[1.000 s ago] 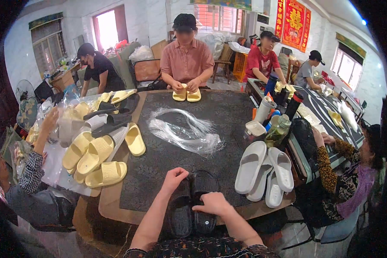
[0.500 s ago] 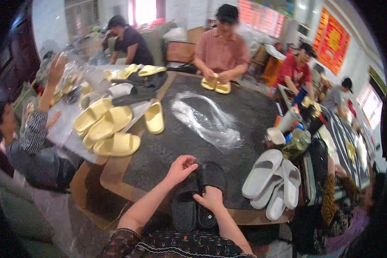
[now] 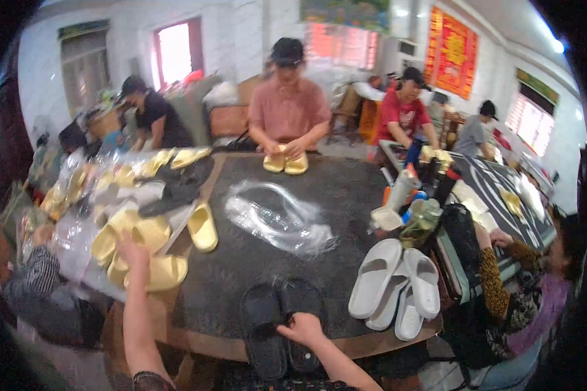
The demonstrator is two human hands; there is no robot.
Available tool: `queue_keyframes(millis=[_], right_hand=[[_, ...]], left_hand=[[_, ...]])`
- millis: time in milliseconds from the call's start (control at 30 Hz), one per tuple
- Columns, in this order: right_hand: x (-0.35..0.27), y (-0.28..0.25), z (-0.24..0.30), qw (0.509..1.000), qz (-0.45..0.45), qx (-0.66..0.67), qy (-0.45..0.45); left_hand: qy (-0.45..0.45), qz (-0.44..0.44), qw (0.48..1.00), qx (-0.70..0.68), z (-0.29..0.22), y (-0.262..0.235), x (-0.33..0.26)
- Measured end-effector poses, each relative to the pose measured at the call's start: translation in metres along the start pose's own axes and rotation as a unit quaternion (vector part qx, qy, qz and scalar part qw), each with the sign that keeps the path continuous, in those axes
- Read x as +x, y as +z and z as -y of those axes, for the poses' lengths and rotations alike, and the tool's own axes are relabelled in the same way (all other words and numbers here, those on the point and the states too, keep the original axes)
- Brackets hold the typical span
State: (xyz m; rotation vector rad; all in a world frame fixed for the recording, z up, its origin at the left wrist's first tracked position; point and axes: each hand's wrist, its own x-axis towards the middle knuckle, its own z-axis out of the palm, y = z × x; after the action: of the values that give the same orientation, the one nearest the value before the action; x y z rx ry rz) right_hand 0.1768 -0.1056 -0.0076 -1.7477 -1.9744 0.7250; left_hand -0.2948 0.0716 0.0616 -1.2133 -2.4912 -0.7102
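Note:
A pair of black slippers (image 3: 261, 339) lies side by side at the near edge of the dark table. The fingers of my right hand (image 3: 304, 329) are closed on the strap of the right-hand slipper. My left hand (image 3: 134, 253) is stretched out over a cluster of yellow slippers (image 3: 166, 272) on the left, its fingers extended and slightly blurred. It overlaps the slippers, and I cannot tell how firmly it touches them. A single yellow slipper (image 3: 203, 227) stands apart, right of that cluster.
Crumpled clear plastic film (image 3: 280, 218) lies mid-table. Several grey-white slippers (image 3: 398, 287) are stacked at the right, near bottles and a jar (image 3: 422, 221). Across the table a person (image 3: 289, 111) handles a yellow pair. Other people sit to the left and right.
My left hand has swung from above the black slippers over to the yellow ones on the left. My right hand stays on the black slipper. The view has shifted, and the left co-worker's raised arm has lowered.

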Motion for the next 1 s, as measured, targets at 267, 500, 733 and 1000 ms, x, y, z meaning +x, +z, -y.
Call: queue_keyframes(millis=[267,500,733,1000], right_hand=[[-0.010,-0.007,0.009,0.999,0.039,0.016,-0.034],[-0.005,0.004,-0.002,1.000,0.014,0.001,-0.023],[-0.004,0.002,0.002,0.990,-0.092,0.006,-0.107],[-0.057,-0.062,-0.007,0.947,-0.252,-0.077,-0.182]], left_hand=[[0.024,0.009,0.997,-0.072,0.073,0.028,0.051],[0.003,0.030,0.995,-0.097,0.042,0.009,0.043],[0.074,-0.072,0.910,-0.401,0.075,-0.015,0.043],[0.133,0.110,0.867,-0.467,0.013,-0.092,-0.071]])
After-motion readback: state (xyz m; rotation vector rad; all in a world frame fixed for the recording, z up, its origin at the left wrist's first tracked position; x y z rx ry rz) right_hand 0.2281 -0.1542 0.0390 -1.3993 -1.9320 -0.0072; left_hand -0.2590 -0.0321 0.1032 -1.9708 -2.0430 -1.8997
